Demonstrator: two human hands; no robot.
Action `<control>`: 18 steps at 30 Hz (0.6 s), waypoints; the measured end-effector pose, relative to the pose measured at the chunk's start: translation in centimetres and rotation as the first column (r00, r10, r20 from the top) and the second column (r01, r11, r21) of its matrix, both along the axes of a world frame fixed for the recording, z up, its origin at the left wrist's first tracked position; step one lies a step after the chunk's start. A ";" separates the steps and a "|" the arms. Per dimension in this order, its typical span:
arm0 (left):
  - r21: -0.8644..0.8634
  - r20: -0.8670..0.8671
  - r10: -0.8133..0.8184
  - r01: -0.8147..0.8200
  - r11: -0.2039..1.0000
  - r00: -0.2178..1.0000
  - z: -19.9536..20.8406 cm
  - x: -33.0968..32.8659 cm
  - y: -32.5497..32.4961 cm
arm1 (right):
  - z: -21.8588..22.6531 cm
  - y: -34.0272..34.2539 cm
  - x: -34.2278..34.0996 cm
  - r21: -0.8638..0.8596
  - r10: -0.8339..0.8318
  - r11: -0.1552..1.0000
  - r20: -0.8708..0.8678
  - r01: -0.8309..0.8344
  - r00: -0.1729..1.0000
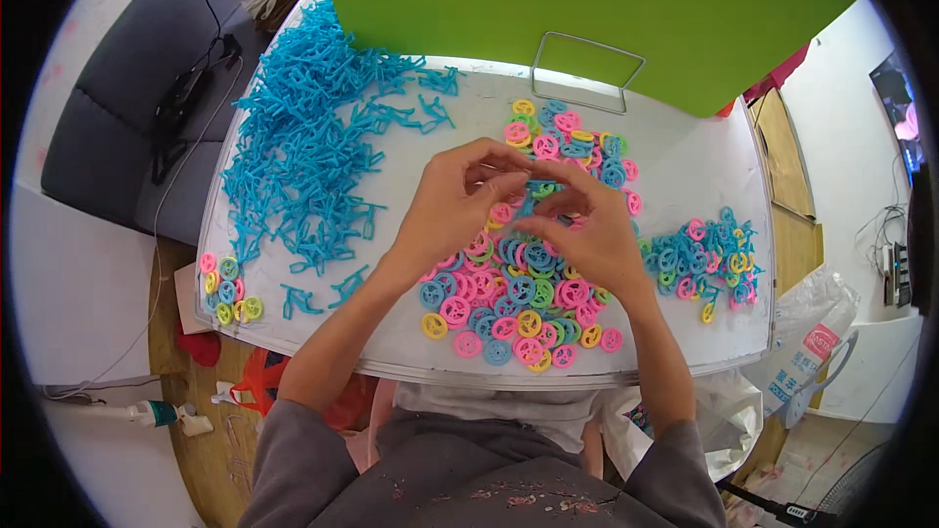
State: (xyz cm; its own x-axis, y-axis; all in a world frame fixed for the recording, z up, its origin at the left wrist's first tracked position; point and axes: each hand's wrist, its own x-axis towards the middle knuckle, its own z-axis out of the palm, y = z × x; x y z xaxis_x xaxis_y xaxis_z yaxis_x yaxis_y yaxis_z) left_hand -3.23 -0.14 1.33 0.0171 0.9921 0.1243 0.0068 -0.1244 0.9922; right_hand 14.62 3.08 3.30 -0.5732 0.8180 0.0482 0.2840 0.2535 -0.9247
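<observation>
My left hand (455,198) and my right hand (590,230) meet over the middle of the table, fingertips curled in toward each other. Between them shows a bit of blue plastic piece (526,203), mostly covered by my fingers. My left thumb and fingers pinch at it; what my right fingers hold is hidden. Below and behind my hands spreads a heap of small toy wheels (504,308) in pink, blue, yellow and green. To the left lies a big pile of thin, branched blue plastic pieces (303,147).
A smaller pile of blue pieces with coloured wheels (699,259) lies at the right. Several wheels (227,291) sit at the left corner. A green panel (587,10) and wire stand (589,70) rise at the table's back. A grey sofa (117,108) stands left.
</observation>
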 end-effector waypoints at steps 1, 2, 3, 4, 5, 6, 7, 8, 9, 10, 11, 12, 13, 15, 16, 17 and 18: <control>-0.025 0.035 0.033 -0.032 0.999 0.999 -0.1 0.0 0.2 | -0.6 0.3 0.2 -0.042 0.007 0.999 -0.034 -0.008 0.999; -0.051 0.072 0.058 -0.054 0.997 0.996 -0.3 0.1 0.4 | -1.3 0.5 0.6 -0.084 0.004 0.996 -0.066 -0.009 0.998; -0.052 0.072 0.054 -0.051 0.997 0.996 -0.5 0.2 0.4 | -2.2 0.8 0.8 -0.085 0.000 0.996 -0.066 -0.006 0.998; 0.066 -0.280 0.163 -0.150 0.986 0.946 -0.9 0.2 0.4 | -3.2 1.1 1.1 -0.123 -0.005 0.992 -0.183 -0.018 0.983; 0.213 -0.579 0.289 -0.201 0.956 0.762 -1.3 0.0 0.3 | -3.8 1.5 1.2 -0.157 -0.010 0.987 -0.298 -0.038 0.955; 0.213 -0.580 0.290 -0.201 0.956 0.762 -2.2 -0.2 0.1 | -4.0 1.7 1.4 -0.157 -0.010 0.987 -0.299 -0.039 0.954; 0.208 -0.666 0.260 -0.161 0.965 0.699 -3.5 -0.4 0.0 | -4.0 1.8 1.6 -0.199 -0.021 0.979 -0.310 -0.043 0.951; 0.197 -0.744 0.228 -0.120 0.973 0.628 -3.6 -0.4 -0.1 | -4.1 1.9 1.7 -0.241 -0.034 0.969 -0.320 -0.046 0.947; 0.197 -0.744 0.228 -0.120 0.973 0.628 -3.6 -0.3 -0.1 | -4.0 1.9 1.8 -0.241 -0.035 0.969 -0.321 -0.046 0.947; 0.128 -0.709 0.180 -0.127 0.984 0.682 -3.5 -0.3 -0.2 | -3.8 1.9 1.9 -0.221 -0.033 0.974 -0.322 -0.041 0.946; 0.058 -0.664 0.132 -0.125 0.990 0.736 -3.1 -0.1 -0.2 | -3.7 1.8 2.0 -0.202 -0.035 0.979 -0.321 -0.032 0.947; 0.058 -0.664 0.129 -0.121 0.991 0.737 -2.7 -0.1 -0.1 | -3.6 1.8 2.1 -0.202 -0.039 0.979 -0.320 -0.028 0.947; 0.044 -0.664 0.129 -0.134 0.990 0.736 -2.2 -0.2 0.0 | -3.6 1.8 2.0 -0.181 -0.054 0.983 -0.321 -0.006 0.945; 0.030 -0.668 0.132 -0.151 0.988 0.732 -1.6 -0.6 0.1 | -3.5 1.8 1.8 -0.160 -0.064 0.987 -0.327 0.012 0.943; 0.025 -0.582 0.144 -0.160 0.987 0.800 -1.5 -0.7 0.1 | -3.5 1.7 1.6 -0.101 -0.079 0.994 -0.336 0.048 0.939; 0.019 -0.488 0.154 -0.165 0.986 0.859 -1.4 -0.8 0.2 | -3.6 1.7 1.6 -0.041 -0.097 0.995 -0.344 0.088 0.934; 0.019 -0.487 0.152 -0.163 0.986 0.860 -1.2 -0.8 0.3 | -3.9 1.7 1.6 -0.040 -0.099 0.995 -0.343 0.090 0.934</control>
State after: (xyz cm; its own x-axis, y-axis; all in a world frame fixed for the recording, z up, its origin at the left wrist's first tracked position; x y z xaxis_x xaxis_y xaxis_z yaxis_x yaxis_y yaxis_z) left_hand -4.04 0.20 0.09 -0.0872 0.9890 0.1194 0.5058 -0.0593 0.8606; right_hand 16.20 4.79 -0.57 -0.4452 0.8708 0.2087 -0.0311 0.2179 -0.9755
